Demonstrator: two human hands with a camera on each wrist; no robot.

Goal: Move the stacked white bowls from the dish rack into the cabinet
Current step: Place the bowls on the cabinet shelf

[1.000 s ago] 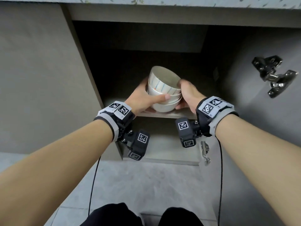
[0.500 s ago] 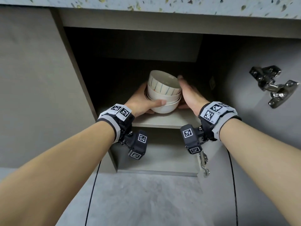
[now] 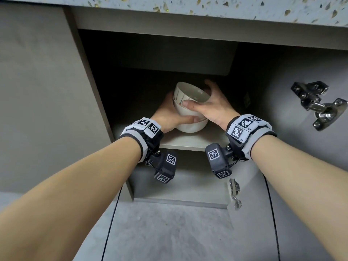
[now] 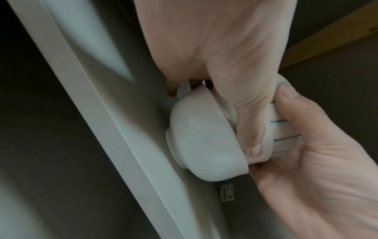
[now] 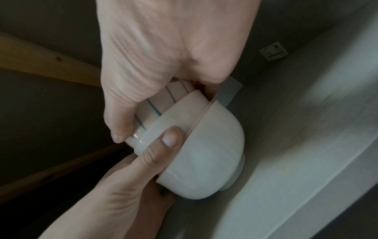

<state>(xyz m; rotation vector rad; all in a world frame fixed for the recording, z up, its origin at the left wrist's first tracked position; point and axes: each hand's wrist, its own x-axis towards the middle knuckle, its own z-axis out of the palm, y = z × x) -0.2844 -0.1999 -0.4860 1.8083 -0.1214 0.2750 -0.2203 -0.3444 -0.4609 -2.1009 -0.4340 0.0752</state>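
Note:
A stack of white bowls [image 3: 190, 127] stands on the middle shelf [image 3: 190, 143] of the open cabinet; the top bowl has thin coloured stripes and leans slightly. My left hand [image 3: 167, 113] grips the lower bowls from the left, with its thumb across the front. My right hand [image 3: 212, 108] grips the top bowl, thumb in front and fingers behind the rim. In the left wrist view the bowls [image 4: 204, 145] have their foot against the shelf [image 4: 114, 113]. The right wrist view shows the same bowls [image 5: 210, 161] held by both hands.
The cabinet door stands open at the right, with a metal hinge [image 3: 318, 104] jutting out and a second hinge [image 3: 234, 193] lower down. A speckled countertop [image 3: 207, 8] overhangs above. A closed door [image 3: 43, 91] is at the left. Dark room lies behind the stack.
The stack has gone deeper into the cabinet and down onto the shelf. My right hand has shifted from the stack's side to wrap its thumb over the top bowl's front.

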